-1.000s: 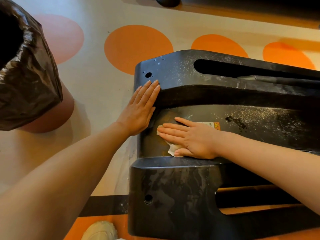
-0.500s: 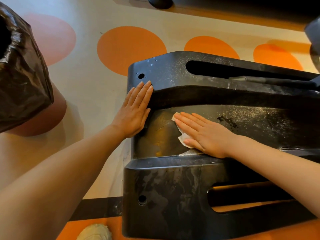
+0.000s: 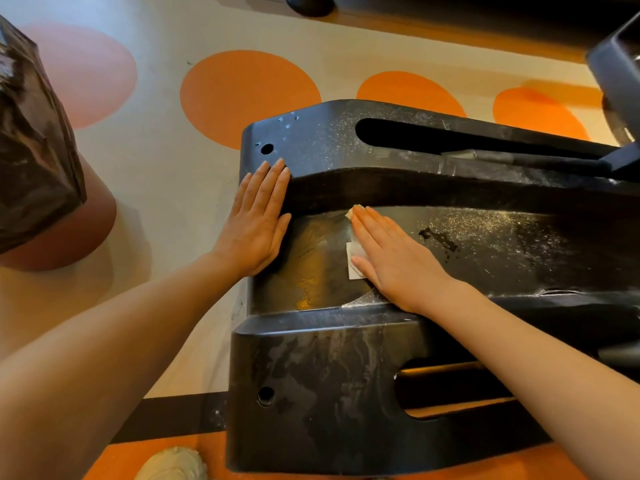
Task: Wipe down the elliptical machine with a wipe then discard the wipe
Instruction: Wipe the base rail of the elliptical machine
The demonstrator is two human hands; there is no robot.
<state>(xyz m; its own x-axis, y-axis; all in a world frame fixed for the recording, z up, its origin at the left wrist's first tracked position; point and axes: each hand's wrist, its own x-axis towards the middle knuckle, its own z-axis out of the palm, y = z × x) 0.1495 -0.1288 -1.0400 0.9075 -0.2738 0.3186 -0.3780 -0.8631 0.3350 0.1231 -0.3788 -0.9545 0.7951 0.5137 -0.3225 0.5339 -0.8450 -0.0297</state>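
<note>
The big black elliptical machine looks heavy and stiff. The left hand is laid flat on its end. The small, soft wipe is pressed down under the flat right hand; an edge can be pinched.

One head-worn camera looks steeply down, close over the elliptical machine and patterned floor

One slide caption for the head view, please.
Right hand presses a wipe on the dusty elliptical base; left hand steadies it.
</note>
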